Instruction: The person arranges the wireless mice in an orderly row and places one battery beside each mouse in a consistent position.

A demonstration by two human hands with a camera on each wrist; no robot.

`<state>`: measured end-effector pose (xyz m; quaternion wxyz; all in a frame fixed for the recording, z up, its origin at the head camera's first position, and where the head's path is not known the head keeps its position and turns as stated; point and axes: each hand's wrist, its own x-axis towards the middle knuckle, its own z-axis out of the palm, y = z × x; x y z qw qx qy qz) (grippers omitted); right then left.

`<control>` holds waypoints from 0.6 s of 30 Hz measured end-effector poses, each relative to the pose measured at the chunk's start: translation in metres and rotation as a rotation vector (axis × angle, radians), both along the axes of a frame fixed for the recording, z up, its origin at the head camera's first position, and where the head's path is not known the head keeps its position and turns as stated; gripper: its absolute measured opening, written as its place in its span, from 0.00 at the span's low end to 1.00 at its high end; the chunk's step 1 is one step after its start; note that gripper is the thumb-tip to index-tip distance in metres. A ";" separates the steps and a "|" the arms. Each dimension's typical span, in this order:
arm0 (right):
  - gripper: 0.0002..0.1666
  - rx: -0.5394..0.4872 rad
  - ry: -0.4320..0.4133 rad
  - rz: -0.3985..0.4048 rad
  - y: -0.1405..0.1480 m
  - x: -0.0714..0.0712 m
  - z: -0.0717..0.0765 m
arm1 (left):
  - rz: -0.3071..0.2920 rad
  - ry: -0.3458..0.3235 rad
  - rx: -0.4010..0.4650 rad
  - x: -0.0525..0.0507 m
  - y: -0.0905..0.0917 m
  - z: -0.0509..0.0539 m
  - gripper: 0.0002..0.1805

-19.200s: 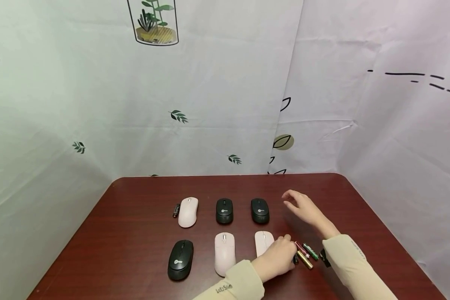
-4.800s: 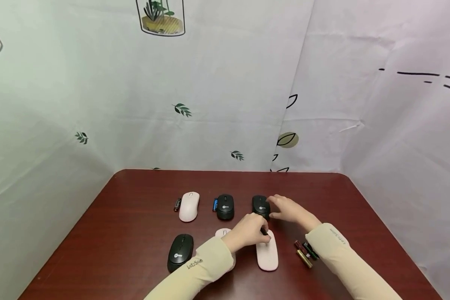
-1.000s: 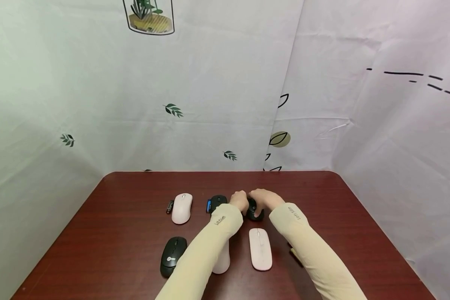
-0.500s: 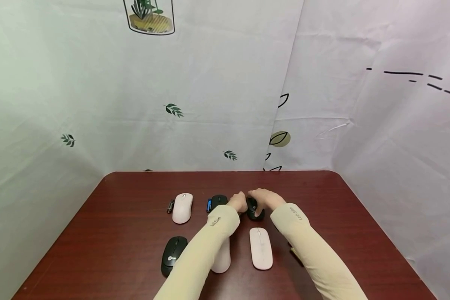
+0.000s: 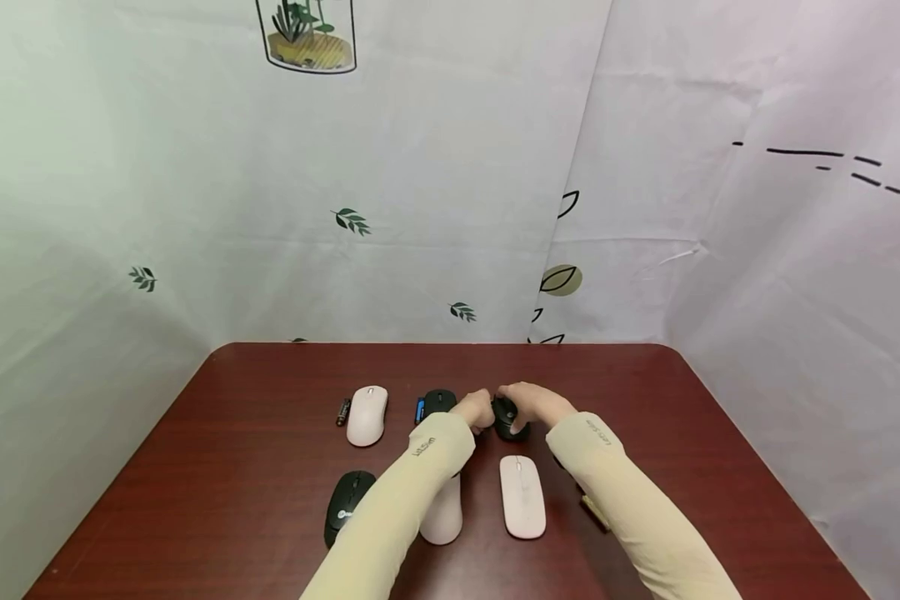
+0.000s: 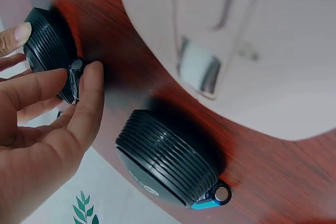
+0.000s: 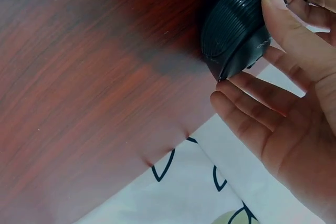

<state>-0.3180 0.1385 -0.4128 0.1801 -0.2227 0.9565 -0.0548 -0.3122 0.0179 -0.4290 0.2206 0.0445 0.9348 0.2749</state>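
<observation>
Battery pinched in left grip; right grip curved round black mouse.

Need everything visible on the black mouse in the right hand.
The black mouse looks like plastic, with finely ribbed sides and a small pale marking on top. It sits top up on the red-brown table, at the right end of the far row, partly hidden by the right hand, whose thumb touches its ribbing. The left hand pinches a dark battery close by its left side; contact between battery and mouse is unclear.
</observation>
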 end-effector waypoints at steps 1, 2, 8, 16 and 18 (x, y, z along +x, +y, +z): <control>0.35 -0.001 0.003 0.001 0.000 0.001 0.000 | -0.001 -0.004 0.000 0.000 0.000 -0.001 0.19; 0.35 -0.002 0.005 0.004 0.000 0.001 -0.001 | 0.000 -0.008 0.002 -0.001 -0.001 -0.001 0.19; 0.38 0.003 -0.018 0.000 0.002 0.005 -0.001 | 0.011 -0.018 0.057 0.004 -0.003 0.002 0.21; 0.43 0.051 -0.069 -0.051 0.002 0.014 0.005 | 0.000 -0.007 0.105 0.011 -0.007 0.003 0.30; 0.42 0.066 -0.049 -0.044 0.002 0.017 0.007 | -0.015 0.029 0.112 0.013 -0.009 0.000 0.31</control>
